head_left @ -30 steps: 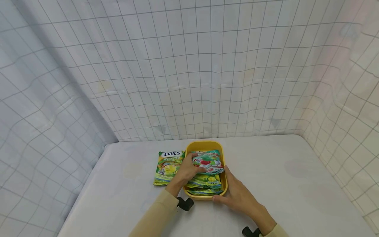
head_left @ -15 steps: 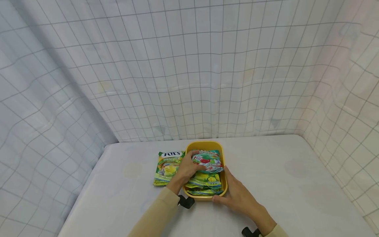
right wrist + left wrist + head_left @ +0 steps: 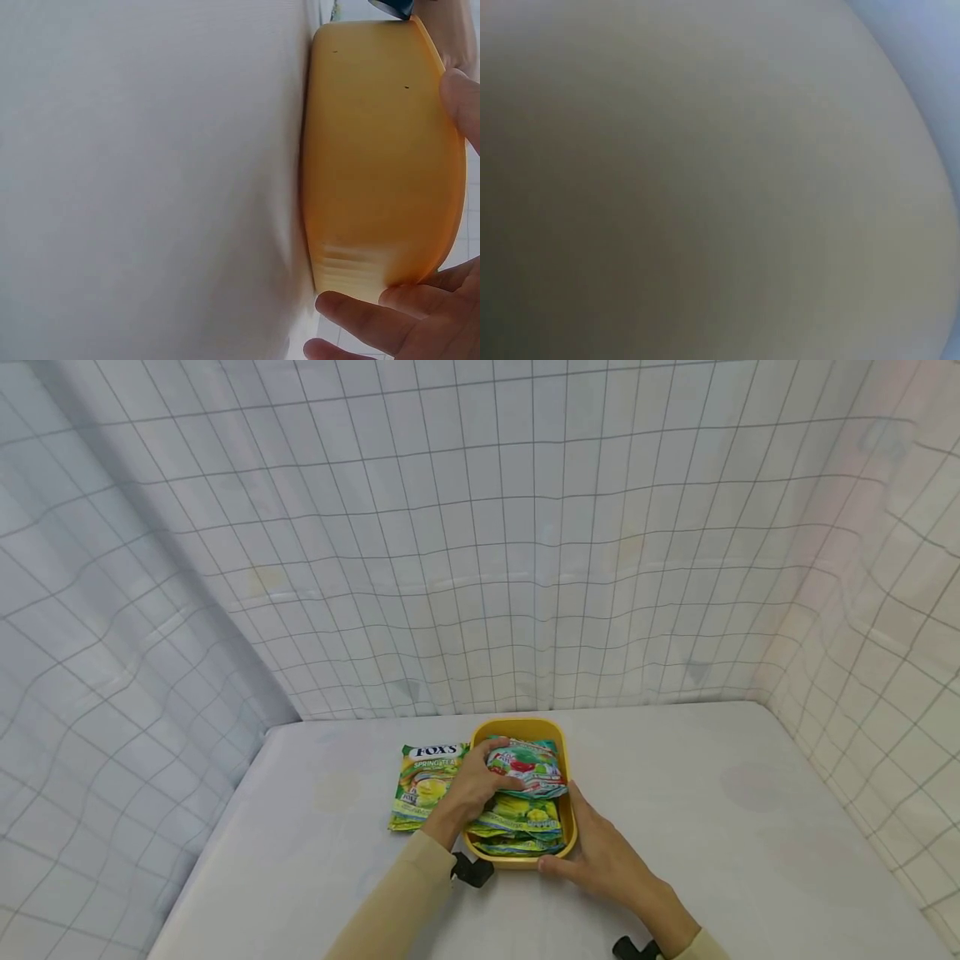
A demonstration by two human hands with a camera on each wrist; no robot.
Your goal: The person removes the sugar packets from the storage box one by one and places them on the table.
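Note:
In the head view, my left hand (image 3: 472, 787) reaches into a yellow container (image 3: 519, 727) and grips a turquoise candy packet (image 3: 531, 768) by its left side, thumb below and fingers above. Under it lie several green-yellow candy packets (image 3: 525, 820). My right hand (image 3: 603, 856) holds the container at its near right corner. The right wrist view shows the container's smooth side wall (image 3: 375, 157), a thumb on the rim and fingertips (image 3: 334, 301) against the wall. The left wrist view is filled by a blurred, close surface.
A green Fox's Spring Tea packet (image 3: 427, 787) lies flat on the white table (image 3: 697, 793), just left of the container. White gridded sheeting (image 3: 495, 543) rises behind the table and at both sides. Each wrist wears a black camera mount (image 3: 472, 870).
My left fingers have shifted slightly right over the turquoise packet, whose upper edge has tucked down and whose middle bulges more. The right hand and the container stay in place.

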